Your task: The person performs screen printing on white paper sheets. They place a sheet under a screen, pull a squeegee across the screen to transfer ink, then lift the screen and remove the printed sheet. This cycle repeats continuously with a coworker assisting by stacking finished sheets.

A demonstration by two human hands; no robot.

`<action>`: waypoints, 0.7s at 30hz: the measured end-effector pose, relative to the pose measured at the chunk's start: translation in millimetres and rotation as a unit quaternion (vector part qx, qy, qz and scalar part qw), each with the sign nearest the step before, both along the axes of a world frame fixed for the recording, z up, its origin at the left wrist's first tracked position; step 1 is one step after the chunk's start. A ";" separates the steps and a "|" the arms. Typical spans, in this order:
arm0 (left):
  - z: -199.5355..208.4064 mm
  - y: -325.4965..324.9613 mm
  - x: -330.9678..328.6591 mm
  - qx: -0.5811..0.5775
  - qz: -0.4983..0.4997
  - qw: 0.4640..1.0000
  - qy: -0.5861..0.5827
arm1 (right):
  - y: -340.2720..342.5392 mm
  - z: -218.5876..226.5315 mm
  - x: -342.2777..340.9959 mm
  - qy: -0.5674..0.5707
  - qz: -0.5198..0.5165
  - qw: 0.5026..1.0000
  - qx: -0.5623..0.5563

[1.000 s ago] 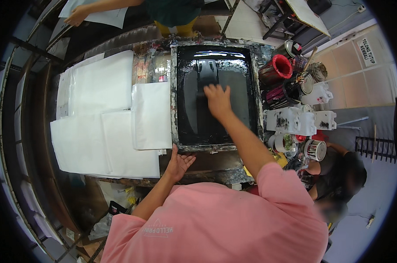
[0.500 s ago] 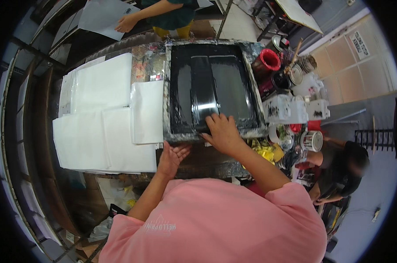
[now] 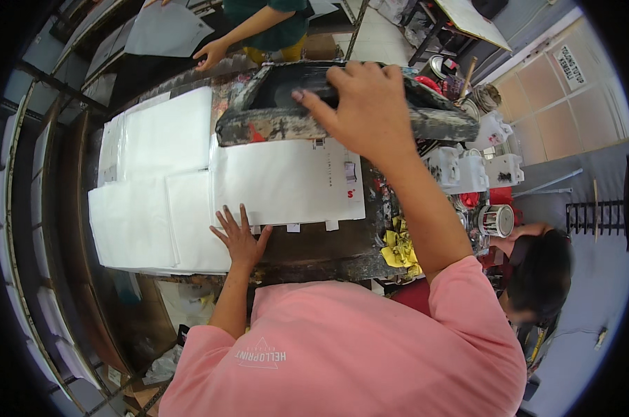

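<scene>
My right hand [image 3: 376, 115] grips the near edge of an ink-stained screen printing frame [image 3: 287, 125], which is tilted up with its near side raised off the table. Its dark mesh shows only in part behind my fingers. Beneath lies a white sheet [image 3: 280, 184] with small black, purple and red print along its right part. My left hand [image 3: 239, 243] is open, fingers spread, at the near left edge of that sheet, beside the neighbouring white sheets [image 3: 130, 219]. Whether its fingertips press on the paper I cannot tell.
More white sheets [image 3: 168, 132] cover the table's left side. Tins, white plastic jugs [image 3: 471, 170], a paint can [image 3: 496, 221] and crumpled yellow material [image 3: 400, 247] crowd the right. Across the table a co-worker's hand [image 3: 214, 52] is near a pale sheet [image 3: 167, 31]; another person [image 3: 540, 274] is at right.
The frame was flat on the table and its near side has swung up with my right hand. The printed sheet is now uncovered. My left hand has moved left and turned palm down.
</scene>
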State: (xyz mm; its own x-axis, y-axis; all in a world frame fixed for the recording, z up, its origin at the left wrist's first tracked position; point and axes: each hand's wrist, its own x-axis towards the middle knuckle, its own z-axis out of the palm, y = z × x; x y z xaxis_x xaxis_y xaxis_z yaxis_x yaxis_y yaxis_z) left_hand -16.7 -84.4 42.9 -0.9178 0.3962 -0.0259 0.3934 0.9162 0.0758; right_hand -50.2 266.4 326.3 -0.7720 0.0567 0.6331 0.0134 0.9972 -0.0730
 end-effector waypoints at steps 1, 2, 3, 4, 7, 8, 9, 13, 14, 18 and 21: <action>-12.8 -10.2 3.5 -0.011 0.015 1.000 -0.004 | 2.2 2.1 -4.3 -0.003 -0.001 1.000 -0.003; -22.9 -16.6 5.3 -0.045 0.041 0.998 -0.026 | 5.3 5.6 -9.0 -0.016 -0.004 1.000 -0.002; -29.1 -20.8 6.9 -0.027 0.030 0.999 -0.024 | 7.6 8.5 -14.4 -0.023 -0.008 1.000 -0.004; -30.6 -22.4 7.9 -0.035 0.029 0.998 -0.043 | 8.9 11.2 -18.9 -0.024 -0.010 1.000 -0.006; -17.1 -10.7 5.3 -0.039 0.038 0.997 -0.063 | 9.6 15.5 -23.1 -0.025 -0.012 1.000 -0.007; -7.8 -4.6 4.0 -0.034 0.040 0.997 -0.064 | 9.4 15.5 -22.3 -0.028 -0.012 0.999 -0.012; 2.9 1.6 2.6 0.014 0.026 0.999 -0.030 | 9.2 15.0 -20.4 -0.019 -0.008 1.000 -0.014; 38.0 28.0 -22.8 0.167 -0.019 0.982 0.092 | 7.2 5.9 -12.6 0.003 -0.005 1.000 -0.008; 42.7 31.1 -32.0 0.181 -0.026 0.975 0.127 | 6.9 3.6 -12.3 0.006 -0.006 1.000 -0.006; 52.8 3.1 -82.3 0.171 0.059 0.973 0.141 | 4.6 -3.8 -7.1 0.014 -0.010 1.000 -0.002; 60.9 -49.6 -116.8 0.110 0.110 0.980 0.127 | 2.2 -7.1 -0.2 -0.005 -0.005 1.000 -0.011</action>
